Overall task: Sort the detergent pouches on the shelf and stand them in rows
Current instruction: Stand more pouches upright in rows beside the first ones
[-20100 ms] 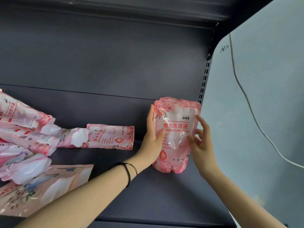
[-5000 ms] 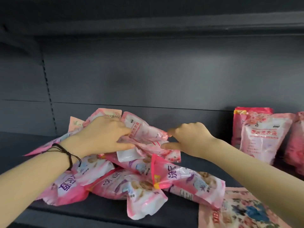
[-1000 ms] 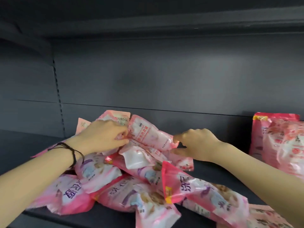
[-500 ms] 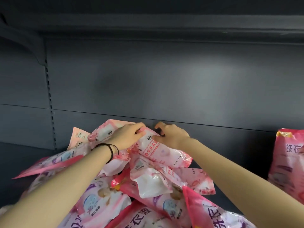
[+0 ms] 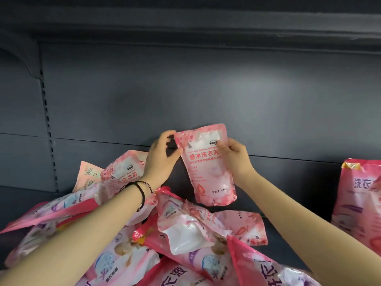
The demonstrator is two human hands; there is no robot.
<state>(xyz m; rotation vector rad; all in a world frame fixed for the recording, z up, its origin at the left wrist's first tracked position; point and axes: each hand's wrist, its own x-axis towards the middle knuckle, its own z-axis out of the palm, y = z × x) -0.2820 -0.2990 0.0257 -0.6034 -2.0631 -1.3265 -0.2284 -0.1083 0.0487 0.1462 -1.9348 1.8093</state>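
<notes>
**One pink pouch lifted clear of the heap**

We hold one small pink pouch (image 5: 208, 166) upright in the middle of the frame, in front of the dark back panel (image 5: 185, 96). Its lower edge hangs clear above the pile of pouches (image 5: 144, 234) that fills the lower left and lower middle and runs off the bottom edge. Our left hand (image 5: 162, 159) pinches the pouch's upper left corner between thumb and forefinger. Our right hand (image 5: 237, 159) grips its right edge, thumb on the front and fingers behind. A black wristband (image 5: 140, 190) circles the left wrist.

To the right of the held pouch, a bare strip of shelf deck (image 5: 288, 240) lies between the pile and a standing pouch (image 5: 358, 201) cut off by the right edge of the frame. Above our hands the back panel rises open to the upper shelf (image 5: 185, 23) across the top. At far left a slotted upright (image 5: 48, 129) runs down the panel.

Half a second ago both hands were low on top of the heap, with this pouch lying slanted there. Now it is raised and turned upright, its printed face toward us. The standing pouch at the right keeps its place.
</notes>
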